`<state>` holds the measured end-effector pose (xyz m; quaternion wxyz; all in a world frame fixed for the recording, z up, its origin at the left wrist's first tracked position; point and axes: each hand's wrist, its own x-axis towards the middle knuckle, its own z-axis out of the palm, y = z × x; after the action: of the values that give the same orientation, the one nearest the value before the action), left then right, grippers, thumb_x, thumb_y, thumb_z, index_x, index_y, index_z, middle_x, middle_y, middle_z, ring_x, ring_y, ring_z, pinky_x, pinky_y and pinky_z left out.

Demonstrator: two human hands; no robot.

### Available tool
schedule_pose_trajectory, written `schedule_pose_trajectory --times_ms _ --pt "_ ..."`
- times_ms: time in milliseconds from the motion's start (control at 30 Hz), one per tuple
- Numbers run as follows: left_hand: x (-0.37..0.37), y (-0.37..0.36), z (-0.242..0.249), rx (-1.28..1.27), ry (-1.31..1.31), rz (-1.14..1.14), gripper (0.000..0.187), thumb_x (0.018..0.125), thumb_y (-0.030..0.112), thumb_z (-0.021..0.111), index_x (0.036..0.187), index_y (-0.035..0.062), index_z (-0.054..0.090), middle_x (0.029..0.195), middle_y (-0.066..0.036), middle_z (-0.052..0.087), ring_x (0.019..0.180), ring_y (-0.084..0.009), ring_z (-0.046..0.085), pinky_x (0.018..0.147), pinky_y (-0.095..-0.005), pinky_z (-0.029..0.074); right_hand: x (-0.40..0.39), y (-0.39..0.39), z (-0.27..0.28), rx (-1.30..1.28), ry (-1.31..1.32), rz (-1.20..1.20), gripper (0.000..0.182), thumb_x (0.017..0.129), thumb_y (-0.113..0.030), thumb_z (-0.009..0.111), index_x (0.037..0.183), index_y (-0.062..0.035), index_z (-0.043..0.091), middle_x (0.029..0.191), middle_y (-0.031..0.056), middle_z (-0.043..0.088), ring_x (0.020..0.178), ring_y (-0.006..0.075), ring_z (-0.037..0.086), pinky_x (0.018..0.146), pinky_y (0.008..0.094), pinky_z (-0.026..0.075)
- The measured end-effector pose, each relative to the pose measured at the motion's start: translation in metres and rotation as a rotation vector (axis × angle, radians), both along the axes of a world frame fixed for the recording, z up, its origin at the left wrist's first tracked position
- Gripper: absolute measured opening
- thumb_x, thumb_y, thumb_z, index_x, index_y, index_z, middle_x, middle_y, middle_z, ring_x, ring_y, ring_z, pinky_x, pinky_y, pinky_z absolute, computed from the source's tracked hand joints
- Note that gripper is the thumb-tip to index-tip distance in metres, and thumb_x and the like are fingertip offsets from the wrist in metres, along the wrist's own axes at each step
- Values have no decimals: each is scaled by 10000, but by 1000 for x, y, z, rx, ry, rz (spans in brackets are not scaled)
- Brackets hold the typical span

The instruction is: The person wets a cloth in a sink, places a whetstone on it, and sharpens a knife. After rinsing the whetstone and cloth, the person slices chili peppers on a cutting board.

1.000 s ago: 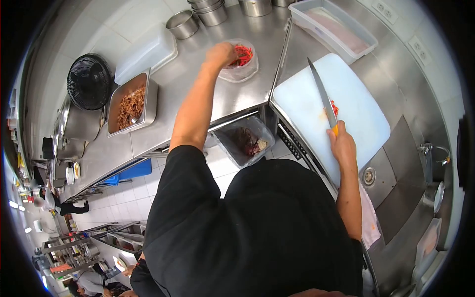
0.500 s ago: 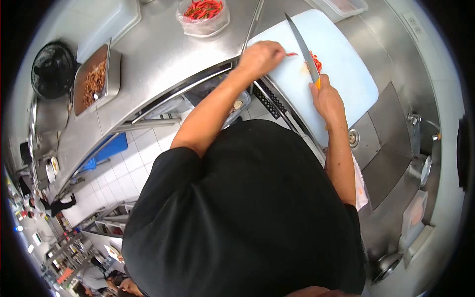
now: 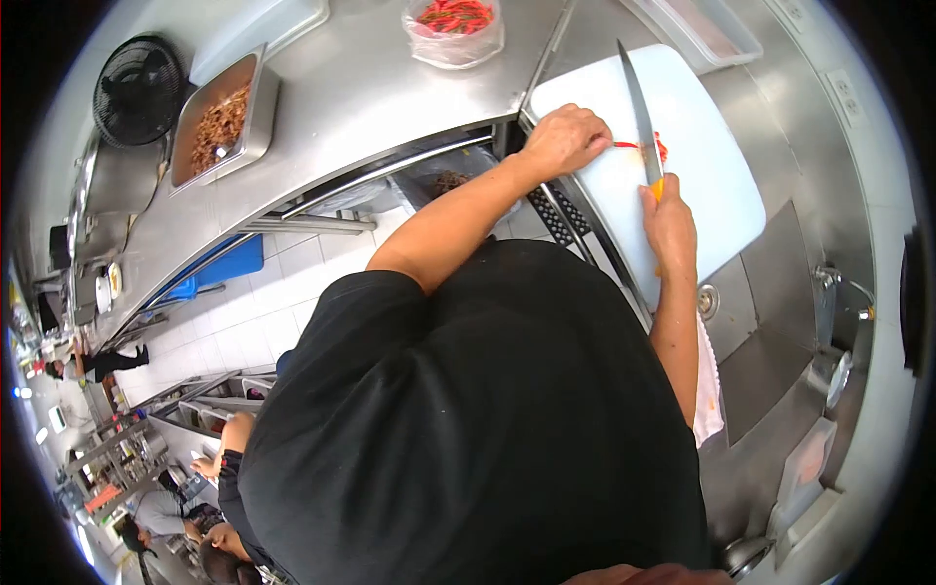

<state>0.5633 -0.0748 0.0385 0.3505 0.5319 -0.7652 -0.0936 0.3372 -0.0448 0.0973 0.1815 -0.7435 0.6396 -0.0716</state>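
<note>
My left hand is closed at the left part of the white cutting board, its fingers pinching the end of a red chili. In my right hand is the orange handle of a long knife. The blade points away from me and lies across the chili's far end. Chopped red chili pieces sit just right of the blade. Beyond my left hand, a clear plastic bag of whole red chilies stands on the steel counter.
A metal pan of brown food and a black fan are at the left. Behind the board is a plastic container. A sink drain and faucet are right. Other people are at lower left.
The view has shifted, so the board and counter appear lower and further right. My left hand has come closer to the knife, and the chili now meets the blade. Another person's arm has appeared at lower left.
</note>
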Motion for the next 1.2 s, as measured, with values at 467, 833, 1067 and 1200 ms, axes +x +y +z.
schedule_pose_trajectory --times_ms 467,833,1067,1200 --pt "1 -1 -2 -103 43 -52 74 841 234 716 844 166 745 870 -17 685 862 -238 628 802 -376 527 12 -19 33 149 113 -14 397 975 -294 589 1243 -27 468 959 305 687 940 476 666 816 550 512" --pt "6 -3 -3 -80 52 -96 74 841 245 731 833 172 746 881 3 687 850 -233 622 763 -379 525 40 -15 38 159 165 -91 435 972 -320 585 1255 -13 462 961 311 690 955 484 665 842 555 511" --pt "9 -6 -5 -120 66 -99 72 840 243 726 847 176 754 869 7 685 852 -224 620 764 -368 530 52 -11 21 110 216 -124 436 970 -318 582 1257 -12 460 966 311 691 957 479 668 848 553 514" --pt "10 -6 -5 -127 71 -111 66 831 243 740 856 183 755 862 12 680 854 -216 619 768 -364 534 53 -14 43 160 240 -118 470 969 -312 583 1317 -28 445 990 305 695 979 465 671 868 551 509"
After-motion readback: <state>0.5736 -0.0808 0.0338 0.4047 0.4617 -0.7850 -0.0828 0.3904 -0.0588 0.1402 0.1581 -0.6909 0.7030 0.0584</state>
